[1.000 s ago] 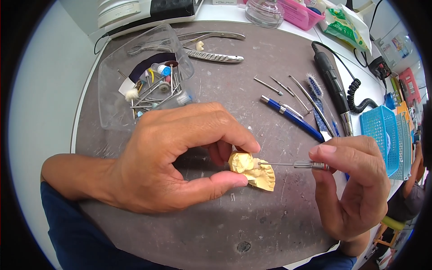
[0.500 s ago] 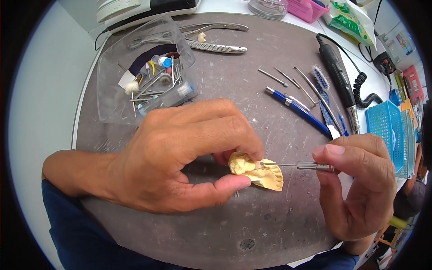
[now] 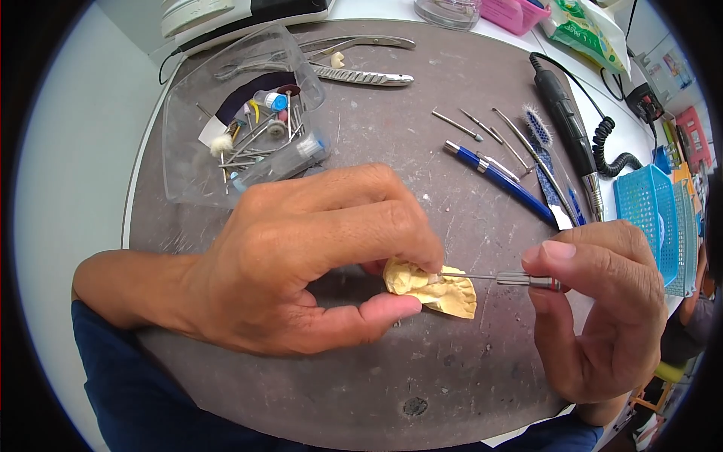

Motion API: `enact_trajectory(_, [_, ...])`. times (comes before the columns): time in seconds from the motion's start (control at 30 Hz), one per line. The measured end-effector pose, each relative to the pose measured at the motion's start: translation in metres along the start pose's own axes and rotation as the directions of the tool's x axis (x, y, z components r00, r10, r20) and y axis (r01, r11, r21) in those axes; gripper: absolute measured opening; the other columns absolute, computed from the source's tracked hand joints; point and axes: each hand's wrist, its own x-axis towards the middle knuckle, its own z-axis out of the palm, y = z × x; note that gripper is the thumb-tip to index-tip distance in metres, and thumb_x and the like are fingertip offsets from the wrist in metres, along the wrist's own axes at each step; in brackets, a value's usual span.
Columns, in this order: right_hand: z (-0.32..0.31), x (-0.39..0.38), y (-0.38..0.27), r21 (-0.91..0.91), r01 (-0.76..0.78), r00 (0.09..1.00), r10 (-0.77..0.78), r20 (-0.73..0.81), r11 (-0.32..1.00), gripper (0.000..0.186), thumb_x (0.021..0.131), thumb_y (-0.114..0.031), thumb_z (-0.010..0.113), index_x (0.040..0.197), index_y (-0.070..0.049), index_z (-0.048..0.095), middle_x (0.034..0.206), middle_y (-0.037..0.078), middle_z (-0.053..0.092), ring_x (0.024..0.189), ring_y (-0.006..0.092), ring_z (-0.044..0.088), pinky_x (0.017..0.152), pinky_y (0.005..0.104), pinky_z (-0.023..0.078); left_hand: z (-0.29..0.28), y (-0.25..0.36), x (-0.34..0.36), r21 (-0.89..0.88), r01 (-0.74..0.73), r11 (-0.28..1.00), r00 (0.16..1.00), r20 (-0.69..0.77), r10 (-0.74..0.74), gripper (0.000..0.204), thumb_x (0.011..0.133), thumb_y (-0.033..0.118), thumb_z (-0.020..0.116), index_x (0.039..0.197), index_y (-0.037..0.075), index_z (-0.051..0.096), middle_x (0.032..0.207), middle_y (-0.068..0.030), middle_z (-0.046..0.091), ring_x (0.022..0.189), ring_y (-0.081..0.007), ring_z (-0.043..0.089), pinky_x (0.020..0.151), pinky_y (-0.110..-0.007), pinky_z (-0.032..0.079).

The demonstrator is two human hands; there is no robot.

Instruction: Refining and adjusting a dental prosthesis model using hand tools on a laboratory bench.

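Left hand [image 3: 301, 241]: pinching yellow plaster dental model [image 3: 457, 297] over grey-brown worktop [image 3: 361, 392]
Right hand [image 3: 606, 301]: fingertips closed on slim silver metal tool [image 3: 515, 279], its tip at the model
Progress: apparently mid-work; remainder unclear

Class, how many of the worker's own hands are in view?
2: the left hand, left of centre, holding the yellow cast; the right hand, at right, holding the thin tool.

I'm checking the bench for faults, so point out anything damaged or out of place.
The grey mat is scratched and specked, its plain surface broken by a dark round blemish toward the person's side. A small cream tooth-shaped piece lies loose between the pliers' handles.
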Motion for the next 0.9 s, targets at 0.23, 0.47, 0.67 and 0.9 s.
enact_trajectory(0.23, [0.0012,-0.0008,0.0017,0.03,0.007,1.0,-0.007,-0.01,1.0,0.037,0.082,0.012,0.066,0.117,0.004,0.059,0.091,0.014,0.069,0.079,0.0193,0.061,0.069,0.0275,0.05,-0.0003,0.0005,-0.0003,0.025,-0.013,1.0,1.0,-0.004,0.013,0.03,0.076,0.005,0.085,0.102,-0.002,0.071,0.097,-0.0155,0.07,0.083,-0.0193,0.07,0.07,-0.028,0.056])
enact_trajectory(0.47, [0.0006,-0.0032,-0.0003,0.023,-0.015,1.0,0.015,-0.018,1.0,0.041,0.077,0.012,0.068,0.117,0.004,0.062,0.088,0.012,0.069,0.079,0.0199,0.06,0.07,0.0303,0.049,0.0008,0.0016,-0.0009,0.062,-0.04,0.997,0.999,0.0,0.04,0.032,0.076,0.005,0.085,0.103,-0.003,0.071,0.097,-0.0155,0.07,0.083,-0.0195,0.07,0.07,-0.028,0.057])
enact_trajectory(0.67, [0.0024,-0.0042,-0.0018,0.03,-0.03,0.999,0.032,-0.043,0.999,0.041,0.076,0.01,0.07,0.116,0.004,0.063,0.086,0.012,0.069,0.077,0.0197,0.06,0.069,0.0311,0.05,0.0012,0.0013,-0.0015,0.061,-0.041,0.997,0.999,-0.003,0.041,0.032,0.076,0.006,0.086,0.104,-0.003,0.072,0.097,-0.0159,0.07,0.082,-0.0193,0.07,0.07,-0.027,0.057])
enact_trajectory(0.9, [0.0007,-0.003,-0.0018,0.0,-0.009,1.0,0.009,-0.024,1.0,0.041,0.076,0.009,0.072,0.116,0.004,0.063,0.084,0.013,0.07,0.073,0.0203,0.063,0.066,0.0312,0.05,0.0023,0.0011,-0.001,0.083,-0.066,0.994,0.998,-0.006,0.067,0.033,0.075,0.007,0.086,0.103,-0.003,0.072,0.096,-0.0159,0.07,0.082,-0.0191,0.07,0.069,-0.027,0.057])
